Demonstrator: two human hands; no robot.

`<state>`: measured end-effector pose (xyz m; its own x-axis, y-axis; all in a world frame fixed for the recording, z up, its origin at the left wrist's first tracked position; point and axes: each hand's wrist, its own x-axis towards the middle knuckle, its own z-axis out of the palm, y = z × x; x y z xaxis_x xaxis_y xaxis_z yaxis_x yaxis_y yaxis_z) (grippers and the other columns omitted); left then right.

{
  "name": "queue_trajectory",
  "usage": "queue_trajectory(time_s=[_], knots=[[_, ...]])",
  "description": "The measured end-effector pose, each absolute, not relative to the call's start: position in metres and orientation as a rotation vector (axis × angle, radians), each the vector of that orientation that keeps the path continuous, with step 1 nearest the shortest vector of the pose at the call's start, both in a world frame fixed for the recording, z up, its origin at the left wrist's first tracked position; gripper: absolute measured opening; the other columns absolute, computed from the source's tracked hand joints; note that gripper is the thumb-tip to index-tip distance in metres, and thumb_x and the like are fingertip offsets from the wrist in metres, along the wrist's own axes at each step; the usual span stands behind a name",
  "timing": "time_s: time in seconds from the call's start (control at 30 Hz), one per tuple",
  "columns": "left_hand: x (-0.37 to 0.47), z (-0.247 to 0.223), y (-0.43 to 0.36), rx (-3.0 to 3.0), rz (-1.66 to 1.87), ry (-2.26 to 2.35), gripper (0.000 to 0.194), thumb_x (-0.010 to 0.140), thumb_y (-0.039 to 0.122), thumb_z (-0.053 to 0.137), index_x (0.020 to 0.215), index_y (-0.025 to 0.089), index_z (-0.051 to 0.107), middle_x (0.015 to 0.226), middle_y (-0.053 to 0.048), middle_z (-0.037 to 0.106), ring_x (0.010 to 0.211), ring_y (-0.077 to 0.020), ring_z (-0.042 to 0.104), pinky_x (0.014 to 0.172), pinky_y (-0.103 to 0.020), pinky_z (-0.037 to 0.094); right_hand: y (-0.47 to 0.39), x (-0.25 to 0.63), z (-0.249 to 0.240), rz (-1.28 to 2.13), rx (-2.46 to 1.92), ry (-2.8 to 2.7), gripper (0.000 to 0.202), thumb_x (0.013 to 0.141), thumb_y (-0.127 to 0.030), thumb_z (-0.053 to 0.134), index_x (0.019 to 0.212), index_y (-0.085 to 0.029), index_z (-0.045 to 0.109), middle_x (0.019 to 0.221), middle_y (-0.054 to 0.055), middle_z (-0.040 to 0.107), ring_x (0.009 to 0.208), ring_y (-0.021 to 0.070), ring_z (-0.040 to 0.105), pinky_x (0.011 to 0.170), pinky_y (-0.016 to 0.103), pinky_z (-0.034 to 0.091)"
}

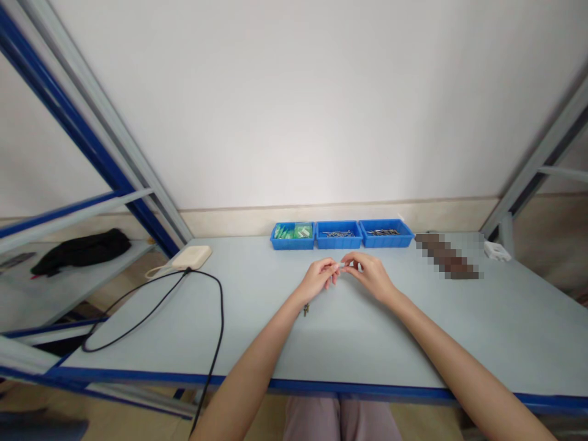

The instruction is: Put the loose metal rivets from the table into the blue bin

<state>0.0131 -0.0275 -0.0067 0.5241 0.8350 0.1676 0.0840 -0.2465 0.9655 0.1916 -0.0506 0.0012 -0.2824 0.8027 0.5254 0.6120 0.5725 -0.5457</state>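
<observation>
My left hand [320,275] and my right hand [366,273] meet above the middle of the table, fingertips close together. Between them is a small whitish piece [340,266], too small to make out well. The fingers of both hands are pinched at it. Beside my left wrist, a few small brass-coloured metal parts [306,309] lie on the table. Behind the hands stand three blue bins: the left one [293,244] holds green and white items, the middle one [339,243] silvery metal pins, the right one [386,242] darker metal pieces.
On the grey table [184,343], a cream box [192,257] and a looped black cable [221,306] are at the left. A pixelated patch and a white object [497,251] are at the right. Blue and grey frame posts flank the table; a wall stands behind.
</observation>
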Motion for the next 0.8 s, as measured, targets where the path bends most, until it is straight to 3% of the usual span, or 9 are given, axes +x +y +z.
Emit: queue_trajectory(time_s=[0.27, 0.47, 0.6, 0.8], knots=[[0.0112, -0.0077, -0.0206, 1.587, 0.907, 0.816, 0.042, 0.073, 0.057, 0.053, 0.071, 0.015, 0.052, 0.053, 0.004, 0.051, 0.038, -0.0052, 0.039, 0.04, -0.019, 0.029, -0.0537, 0.1925, 0.0007, 0.401, -1.244, -1.879, 0.026, 0.085, -0.042, 0.051, 0.101, -0.023, 0.061, 0.1, 0.005, 0.068, 0.08, 0.0179, 0.061, 0.071, 0.029, 0.044], [0.0109, -0.0023, -0.0239, 1.561, 0.909, 0.847, 0.043, 0.072, 0.058, 0.054, 0.071, 0.016, 0.05, 0.052, 0.004, 0.051, 0.038, -0.0054, 0.039, 0.04, -0.019, 0.027, -0.0515, 0.1952, -0.0004, 0.444, -1.333, -1.881, 0.033, 0.087, -0.042, 0.044, 0.077, -0.021, 0.067, 0.078, 0.003, 0.07, 0.071, 0.0177, 0.061, 0.067, 0.027, 0.04], [0.0117, -0.0038, -0.0235, 1.549, 0.882, 0.847, 0.044, 0.07, 0.06, 0.054, 0.071, 0.017, 0.049, 0.051, 0.004, 0.05, 0.037, -0.0054, 0.038, 0.04, -0.019, 0.026, -0.0516, 0.1934, -0.002, 0.478, -1.346, -1.875, 0.033, 0.087, -0.042, 0.045, 0.071, -0.021, 0.066, 0.07, 0.001, 0.068, 0.063, 0.0159, 0.058, 0.063, 0.025, 0.038], [0.0135, -0.0056, -0.0239, 1.449, 0.807, 0.797, 0.042, 0.069, 0.057, 0.057, 0.062, 0.018, 0.043, 0.046, 0.008, 0.031, 0.037, -0.0034, 0.022, 0.04, -0.02, 0.016, -0.0549, 0.1914, 0.0005, 0.476, -1.326, -1.847, 0.042, 0.089, -0.045, 0.04, 0.059, -0.019, 0.055, 0.058, 0.0, 0.06, 0.057, 0.0148, 0.054, 0.064, 0.026, 0.038]])
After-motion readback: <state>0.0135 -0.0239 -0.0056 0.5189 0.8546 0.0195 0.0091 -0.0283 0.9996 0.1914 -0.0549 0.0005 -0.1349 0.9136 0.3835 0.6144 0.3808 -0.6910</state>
